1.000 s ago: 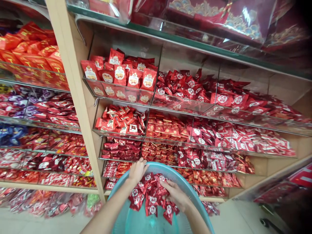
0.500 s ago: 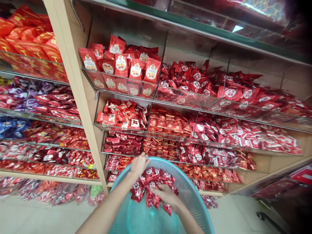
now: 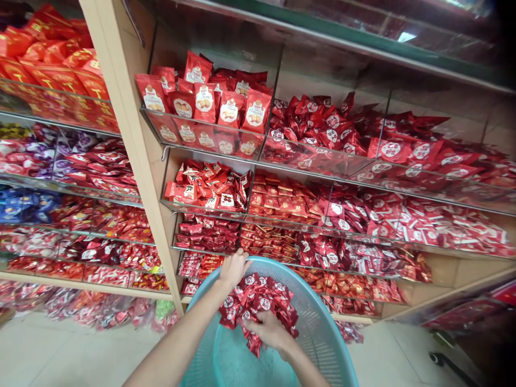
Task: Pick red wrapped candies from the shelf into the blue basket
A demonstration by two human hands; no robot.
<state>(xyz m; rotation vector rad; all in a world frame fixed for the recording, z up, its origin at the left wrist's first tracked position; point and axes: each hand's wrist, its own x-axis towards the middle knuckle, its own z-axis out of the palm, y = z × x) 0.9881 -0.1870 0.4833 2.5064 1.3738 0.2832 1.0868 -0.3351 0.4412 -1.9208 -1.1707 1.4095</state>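
Note:
A turquoise plastic basket (image 3: 334,349) with perforated sides is tilted at the bottom middle. My left hand (image 3: 234,267) is closed over its far rim. Inside, a heap of small shiny red packets (image 3: 242,293) with round white labels lies against the far wall. My right hand (image 3: 269,329) reaches into the basket from the lower right, its fingers curled on packets at the near side of the heap. Its fingertips are partly hidden among the wrappers. Part of the basket's smooth floor (image 3: 237,360) shows below the packets.
Beyond the basket stand tiered shelves with clear fronts, holding red biscuit packets (image 3: 204,103), red packets with round labels (image 3: 332,134) and gold-red packets (image 3: 282,201). A wooden upright (image 3: 129,145) divides them from a left rack. Plastic bags (image 3: 116,312) lie on the floor.
My right hand has shifted slightly up and left with its packets, and the loose packet below its wrist no longer shows there. My left hand stays on the rim. The view has turned slightly.

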